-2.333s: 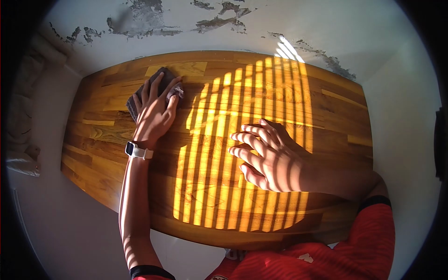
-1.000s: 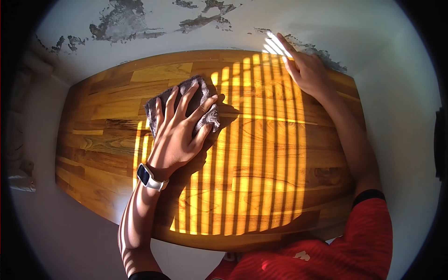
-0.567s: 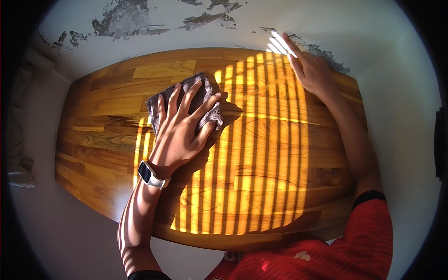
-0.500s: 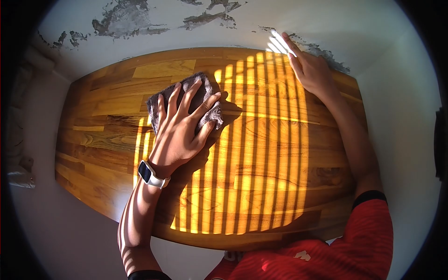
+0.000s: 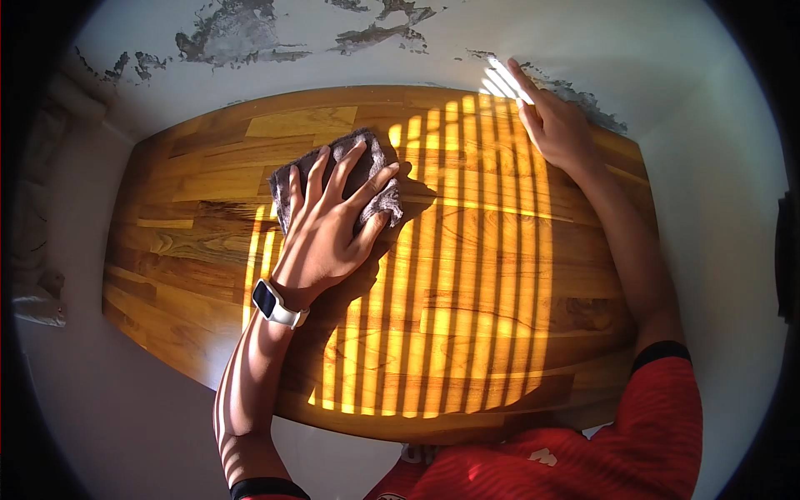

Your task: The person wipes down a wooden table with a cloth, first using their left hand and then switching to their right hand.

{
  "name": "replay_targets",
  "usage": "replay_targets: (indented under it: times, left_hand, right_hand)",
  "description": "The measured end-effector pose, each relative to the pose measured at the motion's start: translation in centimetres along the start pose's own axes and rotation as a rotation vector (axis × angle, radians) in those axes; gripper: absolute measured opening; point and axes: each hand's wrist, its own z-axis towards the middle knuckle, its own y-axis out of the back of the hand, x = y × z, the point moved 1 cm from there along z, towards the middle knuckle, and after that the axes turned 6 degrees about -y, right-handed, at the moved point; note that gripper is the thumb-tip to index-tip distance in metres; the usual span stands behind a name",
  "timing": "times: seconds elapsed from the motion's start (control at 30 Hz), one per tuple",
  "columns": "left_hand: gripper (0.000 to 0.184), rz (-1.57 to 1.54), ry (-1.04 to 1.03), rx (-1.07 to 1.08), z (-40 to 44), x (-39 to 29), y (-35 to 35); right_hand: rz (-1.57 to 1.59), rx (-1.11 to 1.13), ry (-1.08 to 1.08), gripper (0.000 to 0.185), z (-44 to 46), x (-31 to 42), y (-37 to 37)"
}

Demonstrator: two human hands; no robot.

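My left hand lies flat with spread fingers on a dark grey-purple cloth, pressing it against the wooden tabletop. The cloth looks folded, its right edge crumpled near my thumb. A smartwatch with a white strap is on my left wrist. At the far right edge of the table, my right hand is open and empty, a finger stretched toward the wall. Whether that finger touches the wall, I cannot tell.
Striped sunlight and shadow fall across the tabletop. Behind the far edge stands a white wall with peeling grey patches. Another pale wall rises on the right. Pale, indistinct items show at the far left.
The whole view has shifted slightly. Both hands and the cloth keep about the same place on the table.
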Motion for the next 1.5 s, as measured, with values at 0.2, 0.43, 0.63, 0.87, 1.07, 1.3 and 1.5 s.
replay_targets:
  times: [0.2, 0.43, 0.63, 0.87, 1.07, 1.3, 1.5]
  left_hand:
    - [0.057, -0.025, -0.02, -0.049, 0.0, 0.3, -0.4]
    - [0.057, -0.019, -0.017, -0.042, 0.0, 0.3, -0.3]
    - [0.055, -0.029, -0.012, -0.033, 0.0, 0.2, -0.2]
    - [0.054, -0.037, -0.015, -0.042, 0.0, 0.2, -0.2]
    - [0.055, -0.052, -0.045, -0.085, 0.0, 0.6, -0.7]
    - [0.056, 0.015, -0.047, -0.126, -0.3, 1.4, -1.8]
    - [0.056, 0.004, -0.042, -0.136, -0.4, 1.3, -2.2]
  right_hand:
    - [0.024, -0.06, 0.084, 0.069, 0.1, -0.4, -0.7]
    - [0.006, 0.018, 0.001, 0.072, 0.3, 0.1, -0.3]
    - [-0.022, -0.02, 0.077, 0.076, 0.4, 0.1, -0.6]
    - [-0.141, -0.045, 0.126, 0.079, 0.6, -0.8, -1.5]
    - [-0.054, 0.108, -0.03, 0.081, 1.0, -0.1, -1.4]
    - [-0.148, -0.102, 0.194, 0.078, 1.3, -1.8, -2.7]
    - [-0.05, 0.008, 0.038, 0.079, 1.1, -0.9, -2.3]
